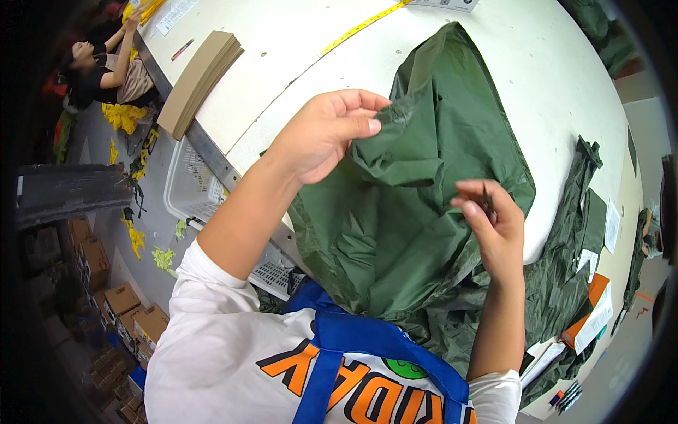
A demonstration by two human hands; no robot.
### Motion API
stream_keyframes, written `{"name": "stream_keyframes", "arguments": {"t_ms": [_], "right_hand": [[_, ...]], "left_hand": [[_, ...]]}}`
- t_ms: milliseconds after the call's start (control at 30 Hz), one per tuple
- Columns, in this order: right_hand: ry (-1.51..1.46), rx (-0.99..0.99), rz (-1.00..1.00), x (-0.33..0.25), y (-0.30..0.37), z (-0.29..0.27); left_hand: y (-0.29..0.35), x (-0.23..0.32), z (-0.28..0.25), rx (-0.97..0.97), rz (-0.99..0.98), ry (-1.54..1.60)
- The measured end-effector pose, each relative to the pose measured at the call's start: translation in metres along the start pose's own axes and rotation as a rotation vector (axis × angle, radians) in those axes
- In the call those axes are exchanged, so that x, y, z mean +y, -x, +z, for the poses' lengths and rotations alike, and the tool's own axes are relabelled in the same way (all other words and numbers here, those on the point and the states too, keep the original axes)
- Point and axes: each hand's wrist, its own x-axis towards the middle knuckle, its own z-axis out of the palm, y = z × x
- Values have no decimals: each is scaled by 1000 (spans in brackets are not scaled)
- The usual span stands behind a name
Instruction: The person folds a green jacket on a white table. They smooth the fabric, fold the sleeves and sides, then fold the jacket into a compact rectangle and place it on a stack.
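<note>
A large dark green sheet of thin, coated-looking fabric (452, 127) drapes over the white table and down toward my lap. Its upper left edge is pinched between the thumb and fingers of my left hand (328, 131), which lifts that part into a fold. Over the right part of the fabric, my right hand (494, 222) is curled, with thumb and index finger apart. A small dark pointed tool (488, 201) shows in its fingers; most of it is hidden, so its kind is unclear.
Cardboard strips (201, 81) lie stacked at the table's left edge, above a white plastic basket (185, 187). A yellow measuring tape (364, 28) lies at the far side. More green fabric (558, 275) and an orange box (590, 307) are on the right. Another person (116, 71) works at far left.
</note>
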Motion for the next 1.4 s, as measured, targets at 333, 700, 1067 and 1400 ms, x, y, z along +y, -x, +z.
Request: {"name": "stream_keyframes", "arguments": {"t_ms": [333,700,1067,1400], "right_hand": [[700,428,-189,61,-110,-40],[635,259,410,184,-135,-137],[-89,-120,274,-31,-12,-111],[256,-74,144,-30,31,-140]], "left_hand": [[58,5,-9,21,53,-159],[126,-15,-147,678,-173,-1700],[-55,-42,125,1,775,-1272],[-30,16,109,-370,-159,-409]]}}
